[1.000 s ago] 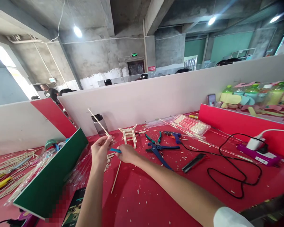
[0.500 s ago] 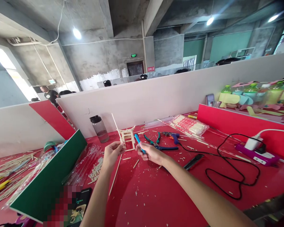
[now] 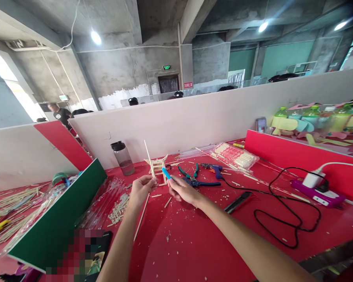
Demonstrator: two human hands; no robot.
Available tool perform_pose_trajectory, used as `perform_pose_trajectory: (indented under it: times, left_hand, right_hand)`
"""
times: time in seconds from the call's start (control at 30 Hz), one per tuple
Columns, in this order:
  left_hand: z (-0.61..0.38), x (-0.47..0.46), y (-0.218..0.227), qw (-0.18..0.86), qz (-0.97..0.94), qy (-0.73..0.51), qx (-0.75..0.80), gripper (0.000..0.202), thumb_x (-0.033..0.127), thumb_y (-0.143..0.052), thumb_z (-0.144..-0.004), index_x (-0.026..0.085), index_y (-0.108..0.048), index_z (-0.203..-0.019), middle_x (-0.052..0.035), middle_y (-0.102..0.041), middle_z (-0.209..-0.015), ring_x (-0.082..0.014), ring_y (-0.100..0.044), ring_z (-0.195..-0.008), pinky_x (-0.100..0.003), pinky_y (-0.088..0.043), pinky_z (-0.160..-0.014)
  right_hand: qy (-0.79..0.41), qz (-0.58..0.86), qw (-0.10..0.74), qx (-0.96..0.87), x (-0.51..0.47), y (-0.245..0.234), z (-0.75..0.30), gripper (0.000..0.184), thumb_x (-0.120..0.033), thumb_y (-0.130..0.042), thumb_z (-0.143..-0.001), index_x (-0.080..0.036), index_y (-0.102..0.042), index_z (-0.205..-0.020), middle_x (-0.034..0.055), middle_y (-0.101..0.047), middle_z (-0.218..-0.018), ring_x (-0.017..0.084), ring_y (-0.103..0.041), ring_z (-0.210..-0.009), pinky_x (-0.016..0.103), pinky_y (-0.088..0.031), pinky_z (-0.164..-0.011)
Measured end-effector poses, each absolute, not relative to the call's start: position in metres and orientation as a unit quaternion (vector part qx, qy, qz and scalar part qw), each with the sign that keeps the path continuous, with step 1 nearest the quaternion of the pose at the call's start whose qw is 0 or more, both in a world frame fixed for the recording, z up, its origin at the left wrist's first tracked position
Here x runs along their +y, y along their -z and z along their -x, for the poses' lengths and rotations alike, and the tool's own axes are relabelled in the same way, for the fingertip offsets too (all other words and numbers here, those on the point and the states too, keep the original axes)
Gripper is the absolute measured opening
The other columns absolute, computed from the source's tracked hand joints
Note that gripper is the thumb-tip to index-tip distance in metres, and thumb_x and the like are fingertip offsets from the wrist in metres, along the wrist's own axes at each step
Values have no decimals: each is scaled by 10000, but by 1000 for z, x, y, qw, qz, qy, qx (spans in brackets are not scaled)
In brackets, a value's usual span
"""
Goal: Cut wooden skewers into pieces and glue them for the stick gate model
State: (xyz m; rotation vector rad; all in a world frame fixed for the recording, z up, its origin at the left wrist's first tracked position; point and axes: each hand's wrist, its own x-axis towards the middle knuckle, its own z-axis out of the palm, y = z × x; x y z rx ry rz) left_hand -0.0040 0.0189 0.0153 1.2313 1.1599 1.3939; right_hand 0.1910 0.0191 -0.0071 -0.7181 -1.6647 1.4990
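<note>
One stick (image 3: 147, 152) — now steeper — in left fingers (image 3: 148, 180).

Thin pale stick (image 3: 147, 154), mid-scene, held approx. upright, top tipped a bit L. Blue pen-like tool (image 3: 166, 173), pt. hidden, held just R of stick, slanted w/ visible end up-L.

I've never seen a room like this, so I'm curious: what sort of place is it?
Probably a craft workshop: the left hand holds a thin, pale, wooden-looking stick, while a blue corded glue gun and a plastic-wrapped bundle of pale sticks lie on the red tabletop.
</note>
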Motion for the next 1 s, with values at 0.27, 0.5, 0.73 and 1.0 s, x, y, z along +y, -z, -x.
perform_pose_trajectory:
  times: [0.27,0.5,0.73,1.0]
  left_hand:
    - [-1,17,-15,466,-511,-545,473,418,455,-876,-534,134,-696,-733,-25,-699,-665,-133,-648,-596,-244,-536,-641]
    - [-14,14,-8,509,-503,-516,470,400,447,-872,-552,144,-688,-738,-21,-691,-677,-144,-659,-607,-258,-544,-658]
    - [-25,12,-1,527,-505,-501,465,418,456,-866,-571,137,-676,-762,-3,-669,-680,-125,-648,-612,-249,-551,-671]
    - [-32,9,-2,531,-507,-504,456,415,446,-867,-576,135,-677,-775,8,-652,-681,-112,-635,-603,-235,-556,-651]
  right_hand:
    - [-459,313,447,-701,22,3,-193,352,-482,-374,-983,-208,-579,-896,20,-625,-940,170,-586,-932,264,-442,-841]
    - [-446,324,563,-616,37,1,-206,388,-581,-556,-870,-197,-601,-844,-60,-442,-603,115,-443,-541,230,-366,-541]
    - [-499,263,589,-578,40,8,-203,340,-478,-773,-718,-206,-662,-888,-10,-640,-709,149,-612,-639,269,-499,-633]
    - [-504,233,616,-559,42,16,-193,296,-435,-785,-723,-216,-729,-913,43,-731,-899,209,-697,-824,335,-565,-787]
